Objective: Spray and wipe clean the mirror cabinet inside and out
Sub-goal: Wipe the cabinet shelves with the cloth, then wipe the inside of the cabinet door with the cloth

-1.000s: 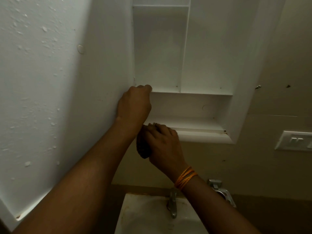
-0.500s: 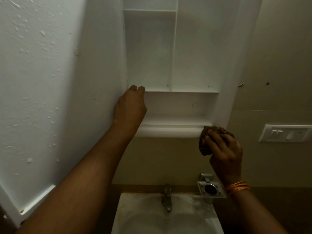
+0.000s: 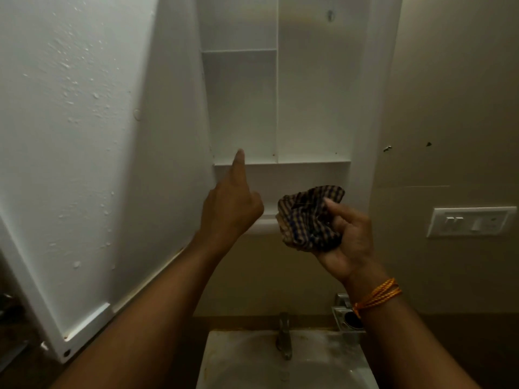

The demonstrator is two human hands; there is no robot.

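Left third of frame: the open cabinet door (image 3: 84,164) is swinging out toward me, its white inner face speckled with droplets or flecks; I cannot tell which. It is hanging on its hinge side, so I am judging it will pivot away under a push unless something is bracing it.

Centre-left: the left hand (image 3: 229,211) is rising with 1 index finger extended, tip lying over the front edge of the lower shelf (image 3: 309,163); contact or a small gap, I cannot tell. The other fingers are curling in on nothing.

Centre: the mirror cabinet (image 3: 314,102) is filling the upper middle of the frame, compartments bare, 1 vertical divider (image 3: 277,108) splitting the upper section. I am judging these panels to be thin, stiff and smooth, so moderate pressure should suit.

Centre-right: the right hand (image 3: 348,237) is gripping the checked cloth (image 3: 309,217), bunched in palm and fingers, in front of the cabinet's bottom lip. The cloth is looking soft, light and floppy; I am judging that a wadded hold with a flat face forward suits it best.

Lower centre: the sink (image 3: 241,360) and tap (image 3: 284,335) are sitting below. Right edge: a switch plate (image 3: 471,221) on the wall.
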